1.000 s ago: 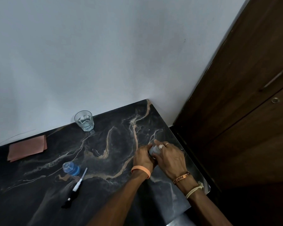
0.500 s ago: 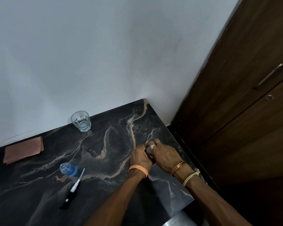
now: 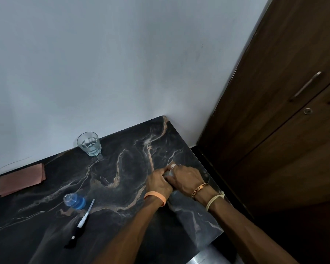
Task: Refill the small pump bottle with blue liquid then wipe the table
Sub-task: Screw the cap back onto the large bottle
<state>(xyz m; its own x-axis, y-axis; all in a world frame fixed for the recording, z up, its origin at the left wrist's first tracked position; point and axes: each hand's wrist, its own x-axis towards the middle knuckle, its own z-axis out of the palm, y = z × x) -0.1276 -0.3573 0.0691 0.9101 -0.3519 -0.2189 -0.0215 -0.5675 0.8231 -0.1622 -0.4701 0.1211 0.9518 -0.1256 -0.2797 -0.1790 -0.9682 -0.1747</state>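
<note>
Head view showed the left hand [image 3: 157,182] and right hand [image 3: 187,178] pressed together, both curled round a small grey object [image 3: 168,173] near the tabletop's [image 3: 122,187] right edge. Well apart to the left, the bottle [image 3: 74,201] with blue liquid sat beside its loose pump [image 3: 80,224].

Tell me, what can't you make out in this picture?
Head view:
The small grey thing gripped by the left hand and right hand: their fingers cover nearly all of it, so what it is remains unclear.
The pump head beside the blue bottle: its black end blends into the dark table.
The table's near edge: cut off by the frame's bottom.
</note>
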